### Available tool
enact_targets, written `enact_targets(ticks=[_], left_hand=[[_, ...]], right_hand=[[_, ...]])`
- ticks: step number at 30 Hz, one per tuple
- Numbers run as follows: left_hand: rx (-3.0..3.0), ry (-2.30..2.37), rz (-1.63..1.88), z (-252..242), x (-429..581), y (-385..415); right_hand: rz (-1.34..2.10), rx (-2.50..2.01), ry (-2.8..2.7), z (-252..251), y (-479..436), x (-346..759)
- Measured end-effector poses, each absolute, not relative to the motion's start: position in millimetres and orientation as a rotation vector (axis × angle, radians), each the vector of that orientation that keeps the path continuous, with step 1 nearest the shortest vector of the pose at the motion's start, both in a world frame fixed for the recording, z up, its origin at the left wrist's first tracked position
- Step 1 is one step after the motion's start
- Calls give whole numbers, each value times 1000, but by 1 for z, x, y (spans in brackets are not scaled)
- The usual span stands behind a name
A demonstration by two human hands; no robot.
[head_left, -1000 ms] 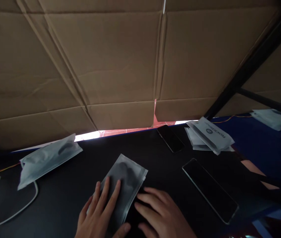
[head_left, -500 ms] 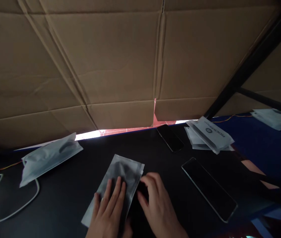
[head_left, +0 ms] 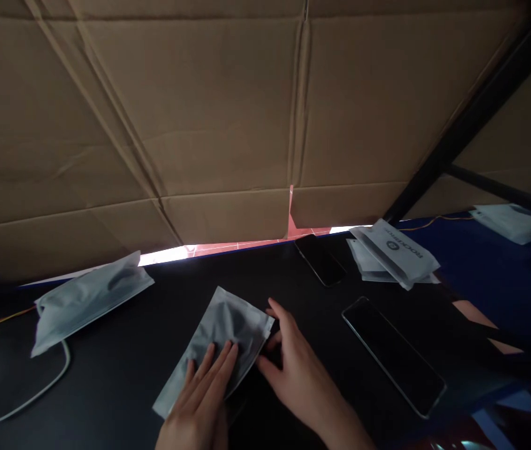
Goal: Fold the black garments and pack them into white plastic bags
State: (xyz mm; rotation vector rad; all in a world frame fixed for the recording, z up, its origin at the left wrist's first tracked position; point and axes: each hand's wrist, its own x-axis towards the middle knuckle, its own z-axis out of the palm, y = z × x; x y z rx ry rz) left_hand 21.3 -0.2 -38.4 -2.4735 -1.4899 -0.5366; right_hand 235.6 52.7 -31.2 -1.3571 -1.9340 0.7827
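A frosted zip bag [head_left: 234, 319] lies tilted on the black tabletop, its slider at the upper right corner and something dark showing through inside. My left hand [head_left: 204, 394] rests flat over the bag's lower part with the fingers stretched out. Along the bag's right edge, by the slider, is my right hand [head_left: 293, 369], its index finger extended past the corner and its thumb held apart below. Whether the right fingertips touch the bag's edge I cannot tell.
To the right lie a large phone [head_left: 394, 356] and a smaller phone [head_left: 320, 259]. Printed zip bags [head_left: 396, 253] are piled behind them. Another filled frosted bag [head_left: 91, 300] and a white cable [head_left: 21, 412] lie at the left. A cardboard wall [head_left: 213, 112] rises behind, beside a black metal frame [head_left: 466, 119].
My right hand has opened at the bag's edge, its index finger now stretched up past the slider corner. My left hand has slid slightly down the bag, fingers closer together.
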Motion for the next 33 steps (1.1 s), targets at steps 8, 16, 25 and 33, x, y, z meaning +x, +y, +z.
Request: enact_targets(ticks=[8, 16, 25, 33], left_hand=[[-2511, -1432, -451, -46, 25, -3], [-2447, -1691, -647, -26, 48, 7], [-2774, -1816, -642, 24, 71, 45], [-2911, -1894, -323, 35, 74, 124]], right_hand=[[909, -1530, -1888, -33, 68, 230], [1032, -1450, -1841, -26, 62, 245], [1264, -1344, -1379, -41, 71, 251], [1316, -1201, -1270, -34, 65, 248]])
